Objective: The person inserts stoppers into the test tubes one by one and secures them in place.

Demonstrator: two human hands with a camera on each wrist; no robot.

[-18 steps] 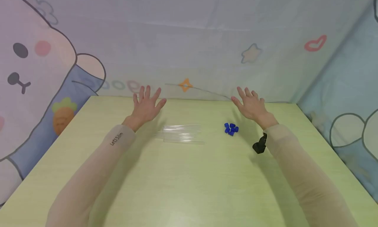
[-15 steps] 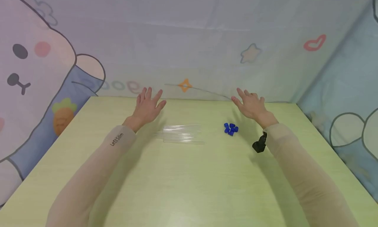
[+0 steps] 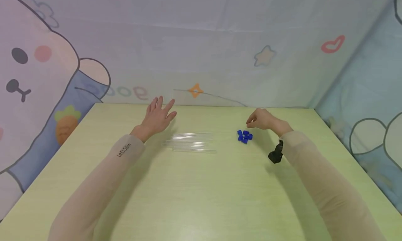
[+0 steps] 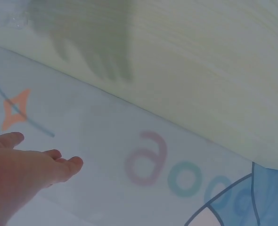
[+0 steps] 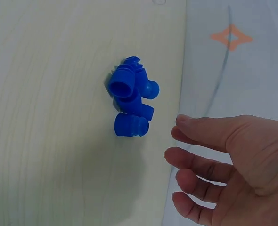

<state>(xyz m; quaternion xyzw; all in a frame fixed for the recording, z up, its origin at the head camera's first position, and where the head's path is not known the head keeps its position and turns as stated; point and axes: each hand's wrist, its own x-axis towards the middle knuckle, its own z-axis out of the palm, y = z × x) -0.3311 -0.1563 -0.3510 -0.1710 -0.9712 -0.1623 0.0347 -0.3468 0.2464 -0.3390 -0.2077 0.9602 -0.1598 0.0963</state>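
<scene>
Several blue test tube stoppers [image 3: 244, 136] lie in a small cluster on the table, some with hollow ends showing in the right wrist view. My right hand [image 3: 263, 119] is just beyond and to the right of them, holding nothing. Its fingers [image 5: 195, 162] are loosely bent, with a gap to the stoppers in the right wrist view. To the left, several clear test tubes [image 3: 193, 142] lie side by side. Behind and left of the tubes, my left hand [image 3: 155, 119] is held over the table with fingers spread and nothing in it.
The pale wooden table [image 3: 201, 188] ends at the back against a printed cloth [image 3: 220, 59]. Another cloth panel [image 3: 370, 94] hangs along the right side. A black device [image 3: 276, 155] sits by the right sleeve cuff.
My right hand has come down toward the stoppers, its spread fingers bending and drawing together. My left hand has lowered slightly. Tubes and stoppers lie as before.
</scene>
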